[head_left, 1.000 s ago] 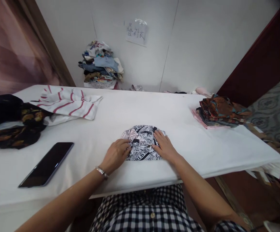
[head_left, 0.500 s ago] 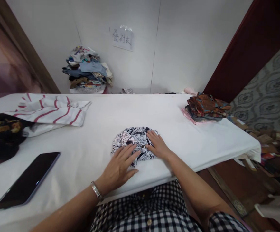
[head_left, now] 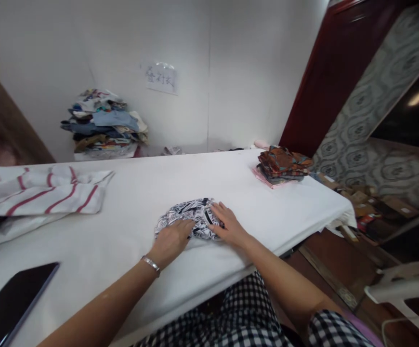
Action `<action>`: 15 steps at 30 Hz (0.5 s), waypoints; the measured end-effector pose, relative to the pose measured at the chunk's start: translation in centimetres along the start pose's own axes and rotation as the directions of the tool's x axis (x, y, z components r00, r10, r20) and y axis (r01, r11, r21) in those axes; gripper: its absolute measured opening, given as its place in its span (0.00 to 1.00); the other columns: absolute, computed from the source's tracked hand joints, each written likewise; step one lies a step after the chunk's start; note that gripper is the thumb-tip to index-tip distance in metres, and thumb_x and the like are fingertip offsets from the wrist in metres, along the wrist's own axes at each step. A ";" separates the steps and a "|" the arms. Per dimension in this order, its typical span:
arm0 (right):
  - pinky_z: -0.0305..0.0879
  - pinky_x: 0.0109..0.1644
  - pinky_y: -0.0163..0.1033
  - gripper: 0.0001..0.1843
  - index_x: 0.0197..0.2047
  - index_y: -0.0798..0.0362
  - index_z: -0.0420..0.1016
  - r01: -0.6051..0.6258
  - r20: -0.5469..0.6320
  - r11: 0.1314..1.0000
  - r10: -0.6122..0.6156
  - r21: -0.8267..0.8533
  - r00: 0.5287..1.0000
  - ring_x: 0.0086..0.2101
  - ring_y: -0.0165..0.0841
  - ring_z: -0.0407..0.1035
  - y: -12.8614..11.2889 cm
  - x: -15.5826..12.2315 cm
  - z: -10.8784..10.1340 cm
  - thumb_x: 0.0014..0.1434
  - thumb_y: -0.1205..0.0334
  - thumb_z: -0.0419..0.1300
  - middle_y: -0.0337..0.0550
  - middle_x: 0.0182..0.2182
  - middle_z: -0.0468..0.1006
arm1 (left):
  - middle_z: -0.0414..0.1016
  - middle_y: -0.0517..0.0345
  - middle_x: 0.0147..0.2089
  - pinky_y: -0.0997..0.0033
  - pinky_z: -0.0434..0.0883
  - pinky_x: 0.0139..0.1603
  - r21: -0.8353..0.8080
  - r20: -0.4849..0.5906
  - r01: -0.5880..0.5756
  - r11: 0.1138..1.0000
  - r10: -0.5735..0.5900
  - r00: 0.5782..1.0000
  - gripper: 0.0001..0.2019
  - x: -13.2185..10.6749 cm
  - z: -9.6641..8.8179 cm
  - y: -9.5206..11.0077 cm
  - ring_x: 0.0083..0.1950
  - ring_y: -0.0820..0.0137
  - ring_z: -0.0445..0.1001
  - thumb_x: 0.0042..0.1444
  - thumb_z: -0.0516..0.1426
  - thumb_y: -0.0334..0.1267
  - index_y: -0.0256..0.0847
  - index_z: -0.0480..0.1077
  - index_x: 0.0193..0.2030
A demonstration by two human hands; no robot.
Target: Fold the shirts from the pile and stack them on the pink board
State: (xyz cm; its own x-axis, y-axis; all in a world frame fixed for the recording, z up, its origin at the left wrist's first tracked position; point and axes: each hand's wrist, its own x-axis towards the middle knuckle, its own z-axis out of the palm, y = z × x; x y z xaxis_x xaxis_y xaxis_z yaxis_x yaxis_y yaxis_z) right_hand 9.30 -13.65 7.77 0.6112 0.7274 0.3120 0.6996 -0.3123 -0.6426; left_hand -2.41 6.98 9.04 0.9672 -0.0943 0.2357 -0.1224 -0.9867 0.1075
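A small bundled shirt [head_left: 186,210] with a black-and-white newspaper print lies on the white-covered table [head_left: 151,193] in front of me. Its near left side is under my left hand [head_left: 172,241], whose fingers curl into the fabric with the tips partly hidden. On the bundle's right side rests my right hand [head_left: 231,227], fingers stretched and thumb apart against the cloth. A bracelet [head_left: 150,264] circles my left wrist.
A red-striped white garment [head_left: 50,193] lies at the left, with a dark phone [head_left: 16,301] nearer me. Folded clothes [head_left: 283,166] are stacked at the back right. A tall clothes pile [head_left: 104,123] stands by the wall. A white plastic chair [head_left: 404,289] is at the right.
My view has turned to the right. The shirt looks more crumpled and gathered between my hands. My left fingers, flat on it before, are now curled into it.
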 end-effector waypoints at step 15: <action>0.69 0.38 0.46 0.23 0.40 0.38 0.73 -0.271 0.207 0.077 0.456 0.960 0.865 0.41 0.40 0.72 -3.6 -2.3 4.0 0.41 0.43 0.69 0.34 0.41 0.79 | 0.78 0.51 0.46 0.63 0.76 0.37 -0.017 -0.189 -0.105 0.994 0.100 0.977 0.20 0.4 1.8 5.5 0.44 0.60 0.77 0.51 0.48 0.26 0.45 0.71 0.48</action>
State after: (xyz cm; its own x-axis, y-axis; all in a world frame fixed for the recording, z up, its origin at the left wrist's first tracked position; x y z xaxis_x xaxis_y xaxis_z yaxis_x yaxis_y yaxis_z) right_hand 3.87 -11.80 6.60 0.7714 0.6137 -0.1683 -0.4663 0.3652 -0.8057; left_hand -2.28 1.23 8.03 0.8907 -0.1656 0.4234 -0.2268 -0.9690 0.0982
